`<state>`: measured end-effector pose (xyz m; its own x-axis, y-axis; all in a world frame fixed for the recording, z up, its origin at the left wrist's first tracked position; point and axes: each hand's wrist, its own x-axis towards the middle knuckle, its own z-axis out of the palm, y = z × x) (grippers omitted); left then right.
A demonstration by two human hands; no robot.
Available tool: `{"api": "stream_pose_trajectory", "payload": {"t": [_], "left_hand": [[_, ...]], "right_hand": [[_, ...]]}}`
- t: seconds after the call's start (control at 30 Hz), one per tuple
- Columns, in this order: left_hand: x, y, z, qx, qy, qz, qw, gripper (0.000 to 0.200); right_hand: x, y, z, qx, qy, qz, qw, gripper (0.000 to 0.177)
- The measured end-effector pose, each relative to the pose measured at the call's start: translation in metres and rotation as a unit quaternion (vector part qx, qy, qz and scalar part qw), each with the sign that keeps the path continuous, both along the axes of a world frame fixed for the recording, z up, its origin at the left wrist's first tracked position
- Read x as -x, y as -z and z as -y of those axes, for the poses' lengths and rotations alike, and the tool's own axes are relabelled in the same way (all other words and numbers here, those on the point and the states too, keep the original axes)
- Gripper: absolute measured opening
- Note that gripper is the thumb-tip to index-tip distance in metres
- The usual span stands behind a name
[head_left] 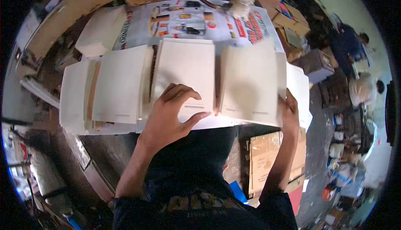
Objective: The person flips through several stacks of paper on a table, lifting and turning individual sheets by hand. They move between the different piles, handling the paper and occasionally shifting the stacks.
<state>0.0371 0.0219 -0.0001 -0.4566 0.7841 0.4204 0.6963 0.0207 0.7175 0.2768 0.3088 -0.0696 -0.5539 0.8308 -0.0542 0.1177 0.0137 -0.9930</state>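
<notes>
Stacks of off-white paper sheets stand in a row on the table in front of me, each with a short printed line near its lower edge. My left hand (167, 115) is over the lower part of the middle stack (186, 69), thumb and fingers apart in a C shape with nothing between them. My right hand (289, 109) is closed around the right edge of a paper sheet (250, 77) on the stack to the right. That stack's upper edge is blurred, and the fingertips are partly hidden behind the paper.
Two more paper stacks (119, 86) (75, 96) stand to the left, and a taller block of paper (100, 31) behind them. A printed banner (138, 29) covers the table's back. A cardboard box (267, 159) lies below right. Other people (346, 48) are at far right.
</notes>
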Motion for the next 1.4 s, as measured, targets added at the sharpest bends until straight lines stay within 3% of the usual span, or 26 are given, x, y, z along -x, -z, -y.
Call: {"api": "stream_pose_trajectory", "payload": {"t": [0.03,0.07,0.1,0.17,0.23,0.33,0.4,0.53,0.57,0.63,0.67,0.73,0.77,0.83,0.9,0.97,1.0,1.1,1.13,1.17,1.2,1.23,1.27,1.3,1.37,1.4], "left_hand": [[0.006,0.000,0.004,0.052,-0.003,-0.055,0.997,0.030],[0.010,0.000,0.007,0.104,-0.007,-0.106,0.989,0.032],[0.016,0.006,0.009,0.098,-0.021,-0.105,0.989,0.032],[0.027,0.019,0.008,0.229,0.039,-0.050,0.971,0.036],[0.036,0.018,0.011,0.201,0.040,-0.042,0.978,0.033],[0.044,0.027,0.012,0.169,0.087,-0.001,0.982,0.028],[0.037,0.030,0.017,0.100,0.029,-0.022,0.994,0.016],[0.037,0.016,0.056,-0.046,-0.108,0.126,0.985,0.007],[0.044,0.014,0.073,-0.045,-0.122,0.187,0.974,0.014],[0.055,0.010,0.103,-0.099,-0.127,0.199,0.967,0.024],[0.061,0.003,0.116,-0.091,-0.132,0.195,0.968,0.024],[0.076,-0.011,0.133,0.031,-0.091,0.012,0.995,0.040],[0.080,-0.013,0.139,0.034,-0.095,0.007,0.995,0.040],[0.087,-0.008,0.150,0.180,-0.098,-0.069,0.976,0.051],[0.101,0.006,0.157,0.177,-0.091,-0.047,0.979,0.050],[0.112,0.011,0.161,0.152,-0.042,-0.019,0.987,0.037],[0.115,0.015,0.164,0.146,-0.049,-0.016,0.988,0.037],[0.119,0.022,0.173,0.099,-0.068,0.033,0.992,0.022],[0.117,0.022,0.177,0.044,-0.128,0.127,0.983,0.020],[0.113,0.024,0.181,-0.011,-0.185,0.219,0.958,0.017],[0.109,0.026,0.186,-0.011,-0.186,0.220,0.957,0.017],[0.104,0.028,0.191,-0.153,-0.266,0.289,0.907,0.020],[0.103,0.030,0.195,-0.289,-0.338,0.348,0.825,0.024],[0.107,0.035,0.199,-0.290,-0.340,0.347,0.825,0.024],[0.114,0.042,0.204,-0.521,-0.230,0.461,0.681,0.038],[0.114,0.040,0.208,-0.482,-0.215,0.468,0.709,0.045]], "right_hand": [[-0.004,0.015,-0.013,0.016,-0.060,-0.032,0.998,0.058],[0.003,0.010,-0.008,0.022,-0.024,-0.004,0.999,0.052],[0.012,0.001,-0.004,0.048,-0.034,-0.017,0.998,0.051],[0.024,-0.010,0.002,0.116,0.079,0.043,0.989,0.049],[0.033,-0.012,0.010,0.127,0.054,-0.027,0.990,0.056],[0.030,-0.011,0.012,0.172,0.034,-0.012,0.985,0.053],[0.024,0.019,0.007,-0.139,0.025,0.102,0.985,0.032],[0.043,-0.015,0.031,-0.024,0.046,0.019,0.998,0.031],[0.054,-0.027,0.045,-0.040,0.089,0.062,0.993,0.034],[0.077,-0.049,0.076,0.009,0.098,-0.009,0.995,0.044],[0.087,-0.044,0.087,0.019,0.095,-0.011,0.995,0.044],[0.113,-0.038,0.102,0.021,0.020,-0.025,0.999,0.053],[0.124,-0.031,0.108,0.026,0.016,-0.030,0.999,0.053],[0.146,-0.016,0.117,-0.050,-0.031,-0.012,0.998,0.056],[0.155,-0.016,0.121,-0.003,-0.084,-0.043,0.996,0.052],[0.160,-0.014,0.120,0.132,-0.035,-0.059,0.989,0.043],[0.164,-0.029,0.126,0.162,-0.069,-0.030,0.984,0.050],[0.164,-0.033,0.129,0.160,-0.074,-0.029,0.984,0.047],[0.167,-0.034,0.132,0.157,-0.077,-0.026,0.984,0.047],[0.168,-0.034,0.134,0.073,-0.099,-0.013,0.992,0.042],[0.169,-0.034,0.136,-0.010,-0.119,0.000,0.993,0.039],[0.170,-0.034,0.139,-0.094,-0.138,0.013,0.986,0.039],[0.172,-0.035,0.141,-0.081,-0.116,0.002,0.990,0.036],[0.176,-0.041,0.145,-0.081,-0.119,0.001,0.990,0.036],[0.186,-0.063,0.166,0.041,-0.076,-0.102,0.991,0.035],[0.191,-0.057,0.169,0.071,-0.073,-0.101,0.990,0.035]]}}
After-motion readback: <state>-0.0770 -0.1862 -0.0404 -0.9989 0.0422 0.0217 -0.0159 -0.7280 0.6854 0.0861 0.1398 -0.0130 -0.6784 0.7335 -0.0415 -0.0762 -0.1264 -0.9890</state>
